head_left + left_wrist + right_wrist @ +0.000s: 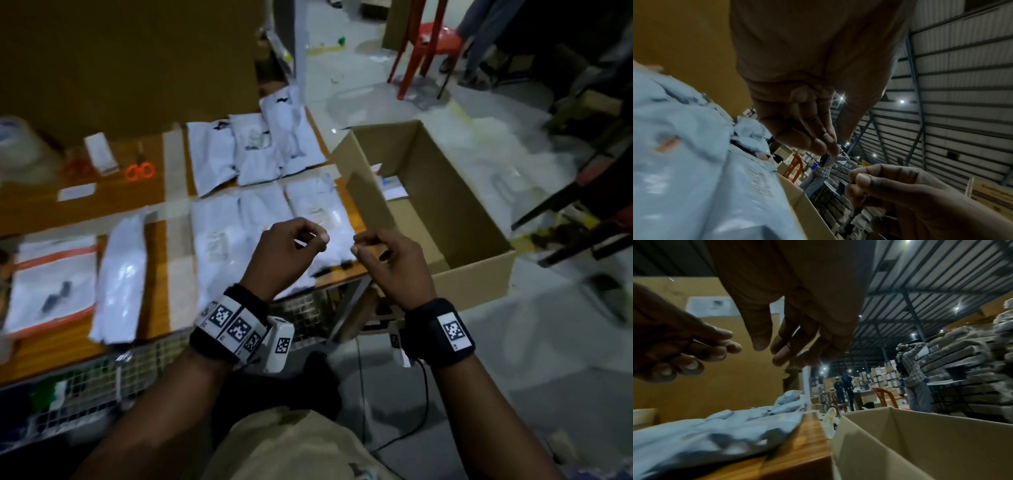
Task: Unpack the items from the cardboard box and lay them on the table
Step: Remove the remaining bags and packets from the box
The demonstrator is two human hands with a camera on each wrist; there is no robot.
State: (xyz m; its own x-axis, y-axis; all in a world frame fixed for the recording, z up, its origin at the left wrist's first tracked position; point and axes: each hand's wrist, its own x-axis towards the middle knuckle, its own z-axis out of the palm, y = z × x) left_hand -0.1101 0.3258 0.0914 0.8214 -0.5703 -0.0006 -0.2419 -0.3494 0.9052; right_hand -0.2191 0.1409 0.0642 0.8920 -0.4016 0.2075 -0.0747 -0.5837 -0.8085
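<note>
Several white plastic packets (219,240) lie in rows on the wooden table (156,260); one long packet (120,274) and an orange-edged bag (51,284) lie further left. The open cardboard box (452,205) stands just right of the table, with a white and blue item (392,186) in its far corner. My left hand (317,236) and right hand (359,245) hover side by side above the table's front right corner. Their fingers are loosely curled and I see nothing in them. The wrist views show the left hand (836,142) and the right hand (770,350) equally bare.
Orange scissors (139,171) and a tape roll (20,144) lie at the table's back left, before a tall cardboard sheet (137,61). A red chair (424,44) and a standing person (479,41) are beyond the box. Dark furniture (582,222) is on its right.
</note>
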